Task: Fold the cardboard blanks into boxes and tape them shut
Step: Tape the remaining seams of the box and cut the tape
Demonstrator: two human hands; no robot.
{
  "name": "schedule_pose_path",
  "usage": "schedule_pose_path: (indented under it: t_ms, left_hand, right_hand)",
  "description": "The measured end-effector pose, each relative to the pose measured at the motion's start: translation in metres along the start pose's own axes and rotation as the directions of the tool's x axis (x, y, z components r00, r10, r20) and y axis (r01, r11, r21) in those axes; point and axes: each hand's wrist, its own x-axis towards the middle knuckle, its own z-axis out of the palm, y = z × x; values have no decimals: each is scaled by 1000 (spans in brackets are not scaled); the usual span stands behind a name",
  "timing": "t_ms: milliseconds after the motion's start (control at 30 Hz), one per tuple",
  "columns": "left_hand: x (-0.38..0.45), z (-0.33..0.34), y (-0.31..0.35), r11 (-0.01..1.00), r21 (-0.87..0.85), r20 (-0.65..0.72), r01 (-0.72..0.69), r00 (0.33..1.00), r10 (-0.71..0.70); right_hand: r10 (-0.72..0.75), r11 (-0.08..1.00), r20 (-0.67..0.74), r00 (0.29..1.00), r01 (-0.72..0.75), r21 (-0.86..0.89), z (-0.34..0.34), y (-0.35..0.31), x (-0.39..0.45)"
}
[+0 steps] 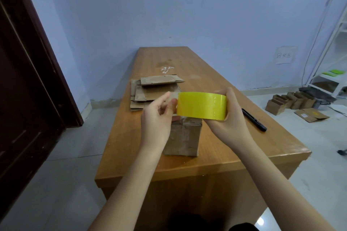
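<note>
Cardboard blanks (155, 91) are stacked toward the worktop's (234, 142) left edge, a black pen (253, 119) near its right edge. A folded box (183, 138) is partly hidden behind a yellow tape roll (201, 105), gripped by the right hand (228, 116); its end is pinched by the left hand (159, 118). No writing can be read.
</note>
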Motion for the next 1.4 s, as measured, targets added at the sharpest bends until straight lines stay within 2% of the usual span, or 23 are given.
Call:
schedule_pose_path:
  t_ms: [133, 367, 433, 533, 633, 733, 933, 1200, 1400]
  left_hand:
    - [1, -4, 2, 1000, -12, 63, 17, 998, -16]
    - [1, -3, 4, 998, 10, 4, 70, 998, -70]
    - [4, 0, 4, 997, 66, -38, 49, 998, -47]
    - [7, 7, 1, 967, 255, -65, -9, 998, 26]
    - [10, 12, 0, 914, 406, -82, 16, 996, 19]
    - [10, 17, 4, 858, 513, -74, 17, 997, 25]
    - [1, 24, 13, 732, 679, -35, -49, 995, 98]
    - [-3, 31, 17, 669, 741, -4, -52, 997, 82]
    - [-6, 38, 18, 622, 782, -20, -26, 998, 67]
  right_hand:
    - [28, 998, -18, 999, -27, 51, 1, -2, 0]
    - [53, 998, 10, 999, -54, 28, 2, -2, 4]
    - [61, 997, -22, 998, -60, 40, 4, -3, 7]
    - [41, 998, -101, 994, -35, 55, 5, -6, 11]
    - [56, 998, -140, 989, -50, 43, 3, -5, 14]
    - [58, 998, -161, 985, -63, -28, -2, 1, 15]
    - [112, 978, -112, 987, -129, -161, -15, 7, 18]
    - [50, 949, -73, 996, -70, -308, -29, 6, 22]
    - [-125, 871, -48, 991, 86, -484, -32, 9, 25]
